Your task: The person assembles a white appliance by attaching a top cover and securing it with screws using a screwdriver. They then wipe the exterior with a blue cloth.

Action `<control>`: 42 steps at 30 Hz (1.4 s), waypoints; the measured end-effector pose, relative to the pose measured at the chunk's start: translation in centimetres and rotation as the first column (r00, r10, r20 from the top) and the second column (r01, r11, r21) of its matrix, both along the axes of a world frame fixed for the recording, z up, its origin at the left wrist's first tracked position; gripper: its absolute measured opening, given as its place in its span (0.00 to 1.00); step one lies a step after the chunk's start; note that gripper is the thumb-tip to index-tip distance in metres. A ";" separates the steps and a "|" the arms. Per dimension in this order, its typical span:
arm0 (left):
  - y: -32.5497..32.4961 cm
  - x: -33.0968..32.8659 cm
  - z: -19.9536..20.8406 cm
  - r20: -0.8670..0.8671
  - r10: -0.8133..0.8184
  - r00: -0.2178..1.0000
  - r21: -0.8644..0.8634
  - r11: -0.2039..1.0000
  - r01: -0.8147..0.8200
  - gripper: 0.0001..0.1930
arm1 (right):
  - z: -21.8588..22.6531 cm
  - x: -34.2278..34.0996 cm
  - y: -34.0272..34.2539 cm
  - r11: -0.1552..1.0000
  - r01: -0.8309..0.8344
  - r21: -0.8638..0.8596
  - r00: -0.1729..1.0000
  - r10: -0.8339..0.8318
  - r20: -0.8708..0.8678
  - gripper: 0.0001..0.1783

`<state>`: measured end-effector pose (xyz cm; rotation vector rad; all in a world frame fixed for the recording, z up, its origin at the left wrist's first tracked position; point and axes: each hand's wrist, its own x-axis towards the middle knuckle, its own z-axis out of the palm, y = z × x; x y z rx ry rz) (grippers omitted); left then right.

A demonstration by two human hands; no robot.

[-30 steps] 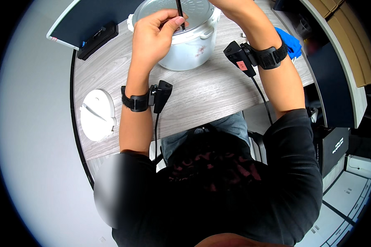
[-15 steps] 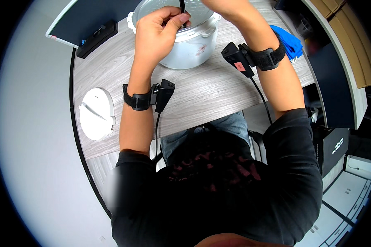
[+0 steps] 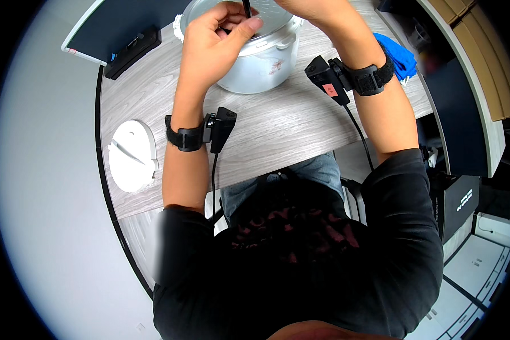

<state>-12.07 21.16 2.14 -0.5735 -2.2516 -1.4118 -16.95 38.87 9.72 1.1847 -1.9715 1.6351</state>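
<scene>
A white pot (image 3: 255, 73) with a pink flower print stands at the desk's far side. Its round top (image 3: 277, 17) is grey and shiny, with a white rim and side clips. Over the near left of that top is my left hand (image 3: 212, 48), its thumb and fingers closed around a thin black rod (image 3: 247, 8). The rod's upper end leaves the picture, and its kind cannot be made out. My right hand (image 3: 303, 7) reaches over the pot's right side. Its fingers are cut off by the upper edge, so its hold is hidden.
On the desk (image 3: 277, 130), a white round lid (image 3: 139, 150) with a ridge across it lies left of my left forearm. A blue cloth (image 3: 396, 56) sits beyond my right wrist. A black box-like device (image 3: 133, 54) stands at the far left. Cables hang from both wrist devices.
My left hand and forearm have shifted slightly left. The rod's visible part has moved slightly left and up. The pot has moved very slightly; my right arm stays nearly still.
</scene>
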 end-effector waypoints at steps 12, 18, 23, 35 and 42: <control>0.0 -0.7 -0.3 -0.003 -0.032 0.999 0.008 0.999 0.032 0.11 | -0.5 -0.7 0.4 0.885 -0.369 -0.283 0.888 0.426 0.175 0.15; 0.0 -0.4 -0.3 0.007 -0.056 0.998 -0.007 0.998 0.056 0.12 | 0.2 0.1 0.6 0.969 -0.203 -0.143 0.974 0.214 0.070 0.13; -0.2 -0.4 0.0 0.009 -0.090 0.996 -0.052 0.995 0.090 0.14 | 0.5 0.4 0.3 0.980 -0.155 -0.126 0.985 0.162 0.053 0.13; -5.0 0.5 0.0 -0.197 -0.115 0.974 -0.219 0.973 0.071 0.24 | 0.1 0.5 0.4 0.930 -0.228 -0.287 0.953 0.273 0.127 0.09; -9.3 0.1 -1.1 -0.185 -0.051 0.981 -0.343 0.939 -0.016 0.23 | -3.4 3.1 1.9 0.984 -0.160 -0.079 0.894 0.178 0.412 0.11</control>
